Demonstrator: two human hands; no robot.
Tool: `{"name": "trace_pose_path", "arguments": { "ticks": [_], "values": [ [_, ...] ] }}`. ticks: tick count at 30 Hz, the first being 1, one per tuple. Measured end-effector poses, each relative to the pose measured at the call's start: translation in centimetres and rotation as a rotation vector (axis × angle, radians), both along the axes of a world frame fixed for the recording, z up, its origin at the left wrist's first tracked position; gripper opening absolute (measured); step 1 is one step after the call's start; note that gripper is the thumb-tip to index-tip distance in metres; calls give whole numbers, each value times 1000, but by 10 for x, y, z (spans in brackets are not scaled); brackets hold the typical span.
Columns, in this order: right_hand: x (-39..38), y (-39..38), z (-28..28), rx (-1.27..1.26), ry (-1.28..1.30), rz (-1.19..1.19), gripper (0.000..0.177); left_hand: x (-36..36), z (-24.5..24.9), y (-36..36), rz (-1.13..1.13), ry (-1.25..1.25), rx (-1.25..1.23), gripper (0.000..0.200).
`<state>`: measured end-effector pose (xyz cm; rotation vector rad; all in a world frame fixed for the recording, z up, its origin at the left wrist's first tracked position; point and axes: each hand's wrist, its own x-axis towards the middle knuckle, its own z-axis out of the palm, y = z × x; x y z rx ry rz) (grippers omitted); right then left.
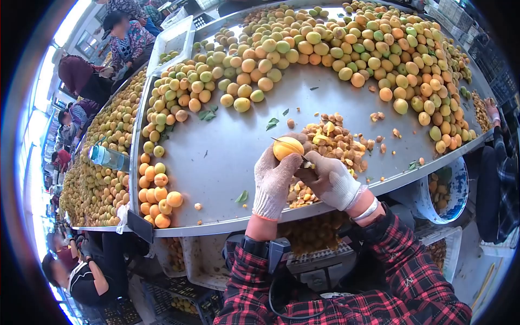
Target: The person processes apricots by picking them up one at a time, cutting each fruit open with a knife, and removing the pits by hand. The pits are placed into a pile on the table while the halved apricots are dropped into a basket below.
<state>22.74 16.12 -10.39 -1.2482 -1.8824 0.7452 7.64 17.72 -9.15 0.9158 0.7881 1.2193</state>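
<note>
My left hand [272, 181], in a stained white knit glove, is closed around an orange-yellow apricot [287, 147] with a slit line across its top. My right hand [337, 181], gloved the same way, is closed with its fingertips right beside the fruit. I cannot tell what the right fingers pinch; a small pale bit shows between the hands. Just beyond and under the hands lies a heap of brown apricot pits [352, 154] with yellow pulp scraps on the metal table [216, 162].
Piled apricots [314, 38] line the table's far side. A few orange apricots [161, 193] sit at the left corner by a dark phone-like slab [140, 226]. A blue-white bucket [459, 189] and crates stand below the front edge. Other people [127, 43] work at left; another person's hand [492, 111] shows at right.
</note>
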Motion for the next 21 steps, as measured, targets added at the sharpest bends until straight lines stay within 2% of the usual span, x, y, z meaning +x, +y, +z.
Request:
{"name": "trace_pose_path", "arguments": {
  "ticks": [2,4,5,6,8,9,10,11,12,13,17,19,21],
  "values": [
    [0,0,1,-52,-28,-1,26,-4,1,0,17,88,-36,45],
    [0,-1,3,-72,-128,-17,26,-2,5,-2,82,442,144,51],
    [-1,-1,1,-71,-127,-21,26,-4,9,-2,37,554,133,57],
    [-1,-1,-3,-45,-58,4,26,-6,11,-4,31,552,136,57],
    [0,-3,-11,43,18,37,23,-1,12,-7,52,375,204,58],
    [-2,-5,-15,70,-41,6,22,-1,12,-7,54,211,130,61],
    [-3,-6,-18,121,2,16,21,5,21,-10,32,-22,106,56],
    [-3,-7,-17,161,59,11,22,10,19,-11,59,-77,139,62],
    [-2,-10,-6,113,17,0,20,12,10,-10,57,-45,149,74],
    [-3,-9,-7,74,1,1,19,12,0,-8,53,-51,127,76],
    [-7,-6,-4,56,-8,-47,25,9,0,-6,-56,-60,88,61],
    [-8,-6,-3,-53,-111,-46,25,11,1,-8,55,162,98,49],
    [-8,-6,-1,-66,-114,-41,24,11,3,-9,89,245,156,45]
  ]
}}
